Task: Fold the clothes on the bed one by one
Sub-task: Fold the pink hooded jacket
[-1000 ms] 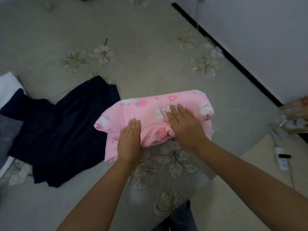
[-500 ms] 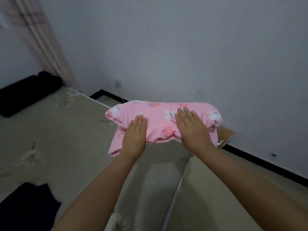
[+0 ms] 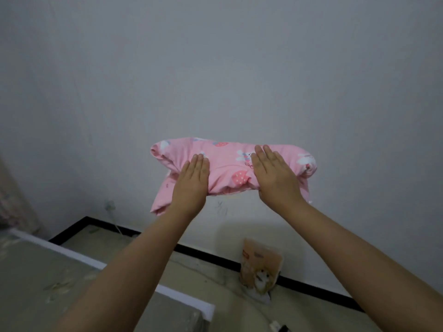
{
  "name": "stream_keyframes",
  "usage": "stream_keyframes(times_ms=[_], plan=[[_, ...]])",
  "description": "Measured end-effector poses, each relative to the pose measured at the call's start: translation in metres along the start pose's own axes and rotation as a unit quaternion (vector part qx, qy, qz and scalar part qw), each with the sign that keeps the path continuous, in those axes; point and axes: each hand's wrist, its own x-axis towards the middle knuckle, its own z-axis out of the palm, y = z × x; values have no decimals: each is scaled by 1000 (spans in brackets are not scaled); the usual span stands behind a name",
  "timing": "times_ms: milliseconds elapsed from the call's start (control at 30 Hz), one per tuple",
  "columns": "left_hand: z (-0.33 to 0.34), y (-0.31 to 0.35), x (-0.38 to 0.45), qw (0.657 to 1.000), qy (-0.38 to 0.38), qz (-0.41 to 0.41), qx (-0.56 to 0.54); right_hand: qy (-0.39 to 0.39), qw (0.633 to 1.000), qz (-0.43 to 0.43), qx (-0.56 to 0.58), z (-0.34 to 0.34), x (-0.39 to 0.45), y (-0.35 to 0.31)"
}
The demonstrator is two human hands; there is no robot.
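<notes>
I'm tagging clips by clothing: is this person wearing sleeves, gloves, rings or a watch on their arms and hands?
Nothing is worn on either. The left hand and right hand are bare, with no gloves, rings or watch showing. Both forearms are uncovered as far as the frame shows; no sleeve edge is visible.

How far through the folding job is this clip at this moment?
Done: the pink garment looks folded into a compact bundle. In hand: it is off the bed, carried in the air in front of the wall, with the left hand and right hand flat on top, thumbs hidden beneath. Left: setting it down. Only a corner of the bed shows, so remaining clothes cannot be counted.
</notes>
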Motion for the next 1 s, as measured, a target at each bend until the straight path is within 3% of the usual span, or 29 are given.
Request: stream_keyframes(times_ms=[233, 367, 567, 767, 1000], plan=[[48, -9, 101, 1000, 3, -14, 28, 55, 998, -11, 20, 80, 54, 64], [91, -48, 161, 996, -57, -32, 67, 45, 999, -12, 27, 143, 98, 85], [140, -106, 242, 987, -77, -53, 127, 68, 994, -57, 58, 239, 184, 103], [181, -166, 261, 977, -101, -109, 153, 99, 984, -100, 111, 325, 242, 82], [201, -232, 251, 930, -184, -209, 241, 97, 956, -150, 234, 411, 300, 19]])
